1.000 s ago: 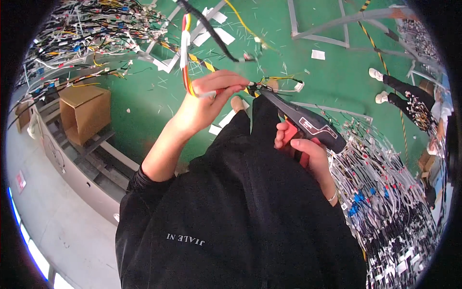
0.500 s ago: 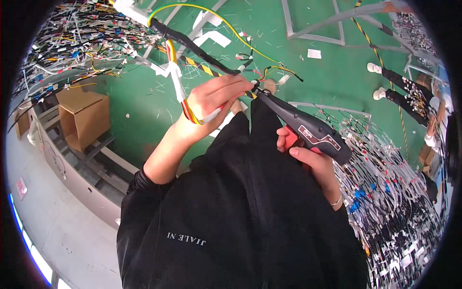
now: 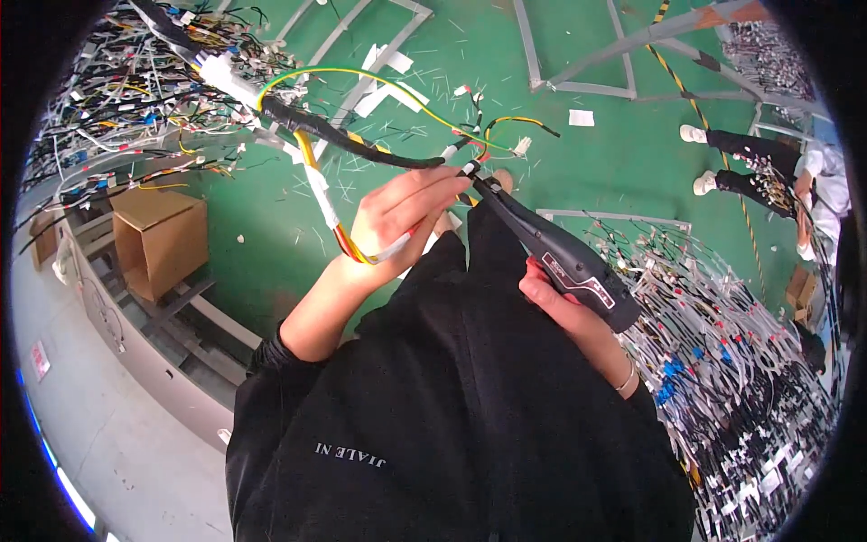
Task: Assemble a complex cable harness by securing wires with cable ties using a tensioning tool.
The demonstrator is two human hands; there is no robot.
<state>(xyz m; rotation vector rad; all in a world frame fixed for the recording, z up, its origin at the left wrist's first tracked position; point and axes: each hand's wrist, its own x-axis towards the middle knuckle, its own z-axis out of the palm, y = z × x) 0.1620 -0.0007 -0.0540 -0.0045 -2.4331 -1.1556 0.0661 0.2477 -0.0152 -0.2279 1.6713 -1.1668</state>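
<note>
Over green floor [image 3: 262,248], left hand [image 3: 402,221] pinches cable [image 3: 312,125] — right hand [image 3: 571,309] grips tool [image 3: 560,246] (black, slanted).

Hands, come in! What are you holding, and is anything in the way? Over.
Left hand pinching wire harness. Right hand gripping black tool, tip beside left fingertips. Green-yellow wire arcing just beyond left hand.
</note>
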